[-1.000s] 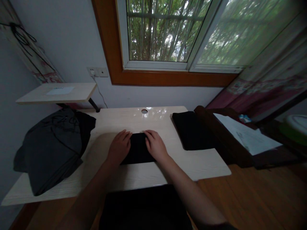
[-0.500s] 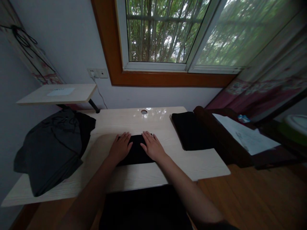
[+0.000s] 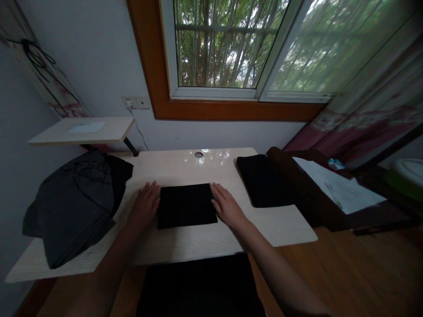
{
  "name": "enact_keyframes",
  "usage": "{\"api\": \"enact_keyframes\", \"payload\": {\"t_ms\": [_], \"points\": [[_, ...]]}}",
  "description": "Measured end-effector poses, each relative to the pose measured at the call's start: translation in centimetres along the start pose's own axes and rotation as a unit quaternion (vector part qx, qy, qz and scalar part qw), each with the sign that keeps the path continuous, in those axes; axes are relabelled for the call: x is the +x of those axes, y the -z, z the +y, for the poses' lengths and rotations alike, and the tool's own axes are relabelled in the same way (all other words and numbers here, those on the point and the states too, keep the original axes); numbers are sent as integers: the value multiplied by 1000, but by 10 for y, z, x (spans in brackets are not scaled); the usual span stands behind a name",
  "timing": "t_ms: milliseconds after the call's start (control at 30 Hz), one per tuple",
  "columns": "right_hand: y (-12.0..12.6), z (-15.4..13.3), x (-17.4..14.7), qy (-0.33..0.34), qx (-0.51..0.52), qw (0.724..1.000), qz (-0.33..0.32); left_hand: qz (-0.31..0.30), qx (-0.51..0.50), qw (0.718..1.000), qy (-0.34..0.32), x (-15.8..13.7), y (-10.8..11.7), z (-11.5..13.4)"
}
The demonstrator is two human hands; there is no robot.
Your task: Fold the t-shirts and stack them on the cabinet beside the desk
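Observation:
A black folded cloth (image 3: pixel 187 206), flat and rectangular, lies on the pale wooden desk (image 3: pixel 185 246) right in front of me. At its left side rests my left hand (image 3: pixel 145 203), fingers stretched out and pointing away from me. My right hand (image 3: pixel 227 203) lies along the opposite side, also with straight fingers, its fingertips at the cloth's far right corner. Neither hand holds anything. What kind of garment the folded cloth is cannot be made out.
Dark grey clothes (image 3: pixel 74 202) are heaped on the desk's left, below a small raised shelf (image 3: pixel 115 127). A second black folded stack (image 3: pixel 264 182) lies at the right, beside a brown piece of furniture (image 3: pixel 297 193) with a paper sheet (image 3: pixel 333 182). A window (image 3: pixel 228 48) is behind.
Both hands have slid outward off the top of the folded cloth, the left hand to the left and the right hand to the right. The cloth's whole upper face now shows.

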State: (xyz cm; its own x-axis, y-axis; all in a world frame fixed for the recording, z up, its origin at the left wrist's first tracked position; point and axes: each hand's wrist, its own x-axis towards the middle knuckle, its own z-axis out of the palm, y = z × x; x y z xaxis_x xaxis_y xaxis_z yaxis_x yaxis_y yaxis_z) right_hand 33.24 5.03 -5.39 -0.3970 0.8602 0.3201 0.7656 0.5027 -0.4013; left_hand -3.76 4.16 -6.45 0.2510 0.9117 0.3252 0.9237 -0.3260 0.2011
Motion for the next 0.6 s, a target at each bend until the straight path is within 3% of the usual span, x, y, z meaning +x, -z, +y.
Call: {"api": "enact_keyframes", "payload": {"t_ms": [100, 267, 600], "points": [[11, -6, -12, 81, 54, 995, 8, 8, -20, 996, -92, -11, 16, 14], [19, -13, -26, 171, 51, 981, -70, -77, -40, 968, -234, -28, 24, 44], [20, 0, -32, 221, -28, 973, -54, -64, 15, 971, -229, -45, 16, 31]]}}
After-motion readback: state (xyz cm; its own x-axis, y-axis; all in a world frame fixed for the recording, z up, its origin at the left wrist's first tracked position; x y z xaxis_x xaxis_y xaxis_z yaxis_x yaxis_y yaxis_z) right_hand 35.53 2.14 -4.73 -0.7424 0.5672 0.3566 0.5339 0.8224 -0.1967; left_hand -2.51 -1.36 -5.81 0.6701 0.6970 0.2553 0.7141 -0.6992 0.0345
